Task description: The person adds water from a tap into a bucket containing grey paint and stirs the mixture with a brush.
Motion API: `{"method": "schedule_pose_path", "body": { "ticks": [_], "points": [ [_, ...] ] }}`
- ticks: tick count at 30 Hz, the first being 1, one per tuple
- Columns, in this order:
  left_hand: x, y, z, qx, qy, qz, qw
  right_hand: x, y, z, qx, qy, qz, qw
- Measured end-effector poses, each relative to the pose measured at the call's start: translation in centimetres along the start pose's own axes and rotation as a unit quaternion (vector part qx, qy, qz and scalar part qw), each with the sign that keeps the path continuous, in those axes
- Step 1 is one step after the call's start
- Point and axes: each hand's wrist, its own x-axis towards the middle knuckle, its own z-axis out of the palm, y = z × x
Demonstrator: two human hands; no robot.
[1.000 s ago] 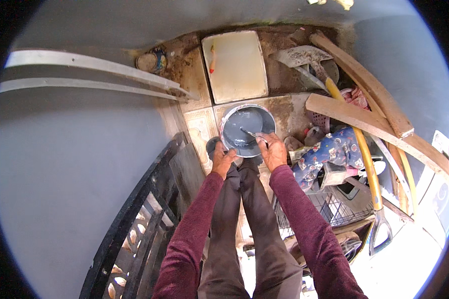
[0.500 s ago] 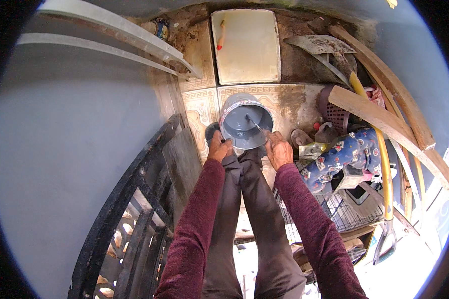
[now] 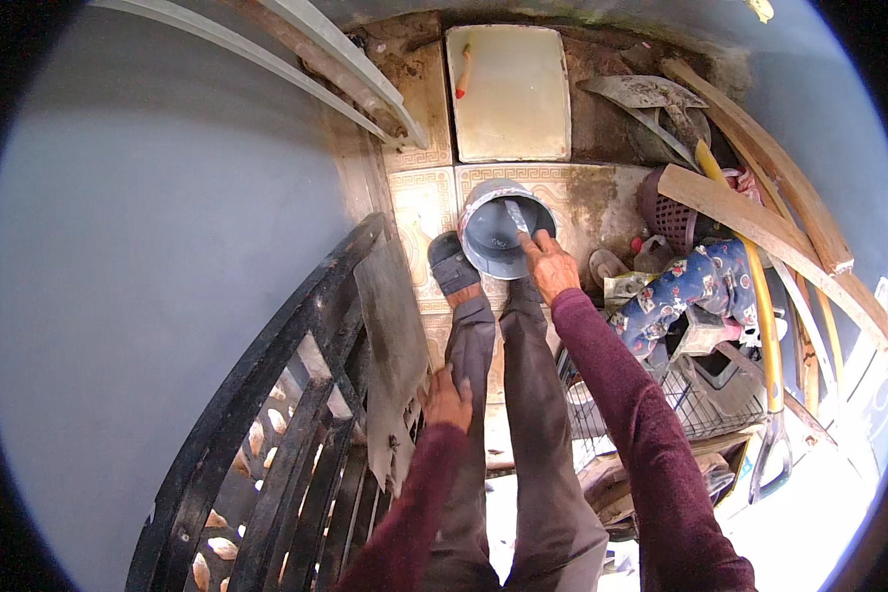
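Note:
On the tiled floor ahead of my feet stands a paint bucket with grey-blue liquid low inside. My right hand is at the bucket's near right rim, closed round a flat, paint-coated stirring stick that reaches into it. Its lower end is hard to make out against the paint. My left hand is away from the bucket, beside my left shin and the edge of a weathered grey board. It holds nothing that I can see, and its fingers look loosely apart. My left foot wears a dark slipper.
A black slatted frame runs along the left wall. Beyond the bucket sits a white rectangular slab with a red-tipped brush-like object. At right lie a shovel with a yellow shaft, wooden planks, a purple basket and blue patterned cloth.
My left hand has let go of the bucket's left rim and drawn back toward my knee. The stirring stick has tilted more upright in my right hand, and the view has shifted slightly.

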Motion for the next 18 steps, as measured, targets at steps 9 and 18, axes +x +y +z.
{"method": "schedule_pose_path", "body": {
  "ticks": [9,18],
  "points": [
    [-13.6,-1.4,-3.9,0.093,-0.011,0.017,0.995,-2.0,-0.4,2.9,-0.082,-0.045,-0.089,0.992],
    [-13.3,0.2,-2.3,0.157,-0.003,0.128,0.979,0.1,-1.4,2.0,0.087,-0.038,-0.024,0.995]
  ]
}}
